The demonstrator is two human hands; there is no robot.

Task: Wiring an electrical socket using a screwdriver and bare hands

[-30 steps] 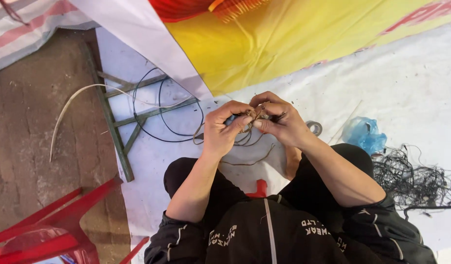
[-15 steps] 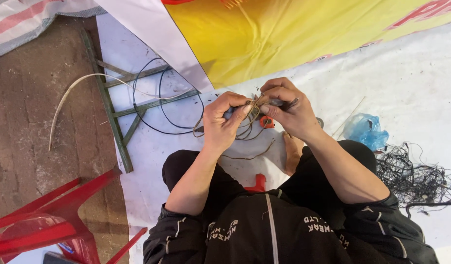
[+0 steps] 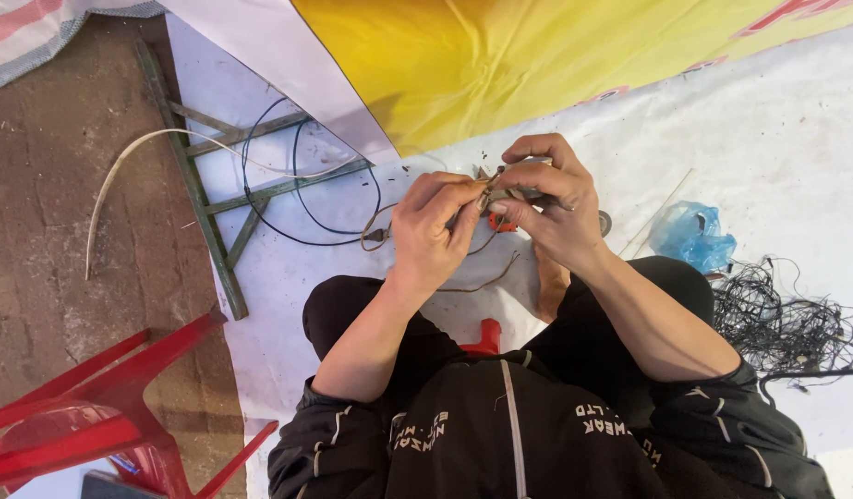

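1. The person sits on a white sheet (image 3: 796, 148) spread over the ground, knees apart, both forearms raised toward the middle of the frame.
2. The left hand (image 3: 433, 231) is a little left of centre, its fingers (image 3: 454, 199) curled together and pinched on a small bundle of thin brown wire (image 3: 489, 189) that sits between the two hands.
3. The right hand (image 3: 551, 203) is just right of centre, its fingers (image 3: 528, 176) bent and closed on the other side of the same bundle; the fingertips of both hands nearly touch over it.
4. What exactly lies inside the bundle cannot be told, because the fingers cover most of it.
5. A small red-orange piece (image 3: 500, 224) shows just below the hands, partly hidden by them.
6. A loose brown strand (image 3: 486, 277) lies on the sheet below the hands, between the knees.
7. A thin black cable (image 3: 302, 199) loops across the sheet to the left of the hands, ending near the left hand.
8. A green wooden frame (image 3: 205, 212) lies at the upper left, half on the sheet and half on the bare earth, with a pale curved strip (image 3: 112, 176) crossing it.
9. A blue plastic bag (image 3: 692, 236) lies to the right of the hands, and a tangle of black wire (image 3: 777, 319) lies at the right edge beside the right arm.
10. A yellow tarpaulin (image 3: 537, 65) covers the top centre, and a red plastic chair (image 3: 84, 425) fills the lower left corner.
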